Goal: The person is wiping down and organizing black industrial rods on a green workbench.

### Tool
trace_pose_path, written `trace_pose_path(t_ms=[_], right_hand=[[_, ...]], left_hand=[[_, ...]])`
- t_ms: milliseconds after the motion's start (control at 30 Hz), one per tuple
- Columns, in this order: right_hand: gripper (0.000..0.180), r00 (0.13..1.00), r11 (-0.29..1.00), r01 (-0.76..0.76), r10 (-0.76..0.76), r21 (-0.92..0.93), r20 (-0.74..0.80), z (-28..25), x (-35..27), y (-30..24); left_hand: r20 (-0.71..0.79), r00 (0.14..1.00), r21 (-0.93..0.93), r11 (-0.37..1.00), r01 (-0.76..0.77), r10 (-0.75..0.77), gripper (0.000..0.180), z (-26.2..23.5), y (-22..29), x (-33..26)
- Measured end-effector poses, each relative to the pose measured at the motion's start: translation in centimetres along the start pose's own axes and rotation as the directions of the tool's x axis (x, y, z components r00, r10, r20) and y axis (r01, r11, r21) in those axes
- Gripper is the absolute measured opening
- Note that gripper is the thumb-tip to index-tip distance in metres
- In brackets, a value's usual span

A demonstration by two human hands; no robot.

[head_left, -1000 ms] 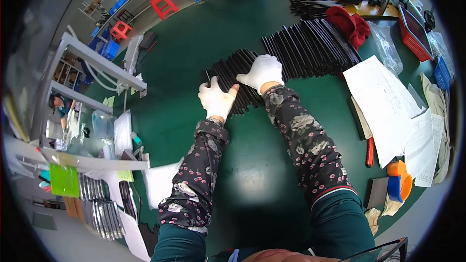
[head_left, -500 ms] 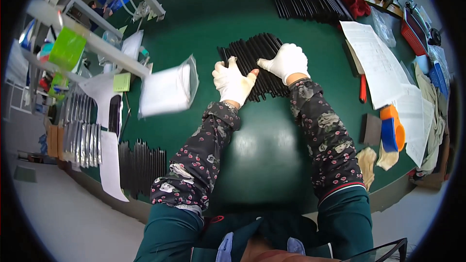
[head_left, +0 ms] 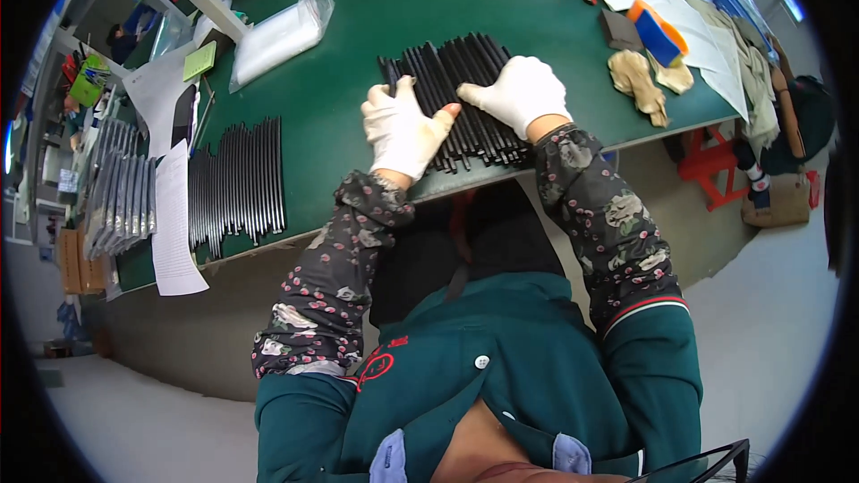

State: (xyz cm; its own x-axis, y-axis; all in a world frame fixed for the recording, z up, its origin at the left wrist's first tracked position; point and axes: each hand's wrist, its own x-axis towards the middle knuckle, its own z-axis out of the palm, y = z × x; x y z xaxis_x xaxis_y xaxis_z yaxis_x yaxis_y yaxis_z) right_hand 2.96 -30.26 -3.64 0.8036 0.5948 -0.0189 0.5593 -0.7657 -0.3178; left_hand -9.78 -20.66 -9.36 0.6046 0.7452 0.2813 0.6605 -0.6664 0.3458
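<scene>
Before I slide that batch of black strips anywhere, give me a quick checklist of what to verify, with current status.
1. Left hand flat on the black strips: ok.
2. Right hand on the same batch: ok.
3. Strips lying parallel, none crossed: ok.
4. Batch clear of the table edge: not ok, near ends sit at the edge.
5. Second strip pile apart from this one: ok.
6. Any strip gripped between fingers: cannot tell.

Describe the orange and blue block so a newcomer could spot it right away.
Start at the green table and go to its far right end, past the black strips under the gloved hands. The block lies beside crumpled tan gloves; nothing else there is orange topped with blue.
</scene>
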Motion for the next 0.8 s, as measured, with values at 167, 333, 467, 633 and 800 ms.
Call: trace_pose_path(t_ms=[167, 333, 467, 633, 800], right_hand=[[0.069, 0.997, 0.999, 0.024, -0.026, 0.037, 0.072, -0.9, -1.8, -1.5], [0.069, 0.993, 0.997, -0.008, 0.0, 0.071, 0.114, -1.2, -1.9, -0.4], [0.072, 0.988, 0.994, -0.001, -0.016, 0.11, 0.152, -1.7, -1.5, 0.1], [0.073, 0.998, 0.989, -0.001, -0.009, 0.15, 0.066, -1.1, -0.4, 3.0], [0.076, 0.996, 0.983, 0.076, -0.067, 0.17, -0.057, -0.1, 0.8, 8.0]], left_hand=[[-0.021, 0.998, 0.015, 0.998, -0.057, 0.057, 0.081, -0.2, -2.7, -0.4], [0.002, 0.985, 0.1, 0.98, -0.17, 0.171, 0.073, -1.5, -2.4, -0.6], [-0.068, 0.824, 0.075, 0.826, -0.559, 0.563, 0.074, -2.5, -1.6, 0.5], [0.154, 0.67, -0.037, 0.682, -0.731, 0.727, 0.082, -0.9, 1.5, 1.6], [0.286, 0.576, -0.007, 0.603, -0.798, 0.766, 0.08, 0.3, 5.2, 2.9]])
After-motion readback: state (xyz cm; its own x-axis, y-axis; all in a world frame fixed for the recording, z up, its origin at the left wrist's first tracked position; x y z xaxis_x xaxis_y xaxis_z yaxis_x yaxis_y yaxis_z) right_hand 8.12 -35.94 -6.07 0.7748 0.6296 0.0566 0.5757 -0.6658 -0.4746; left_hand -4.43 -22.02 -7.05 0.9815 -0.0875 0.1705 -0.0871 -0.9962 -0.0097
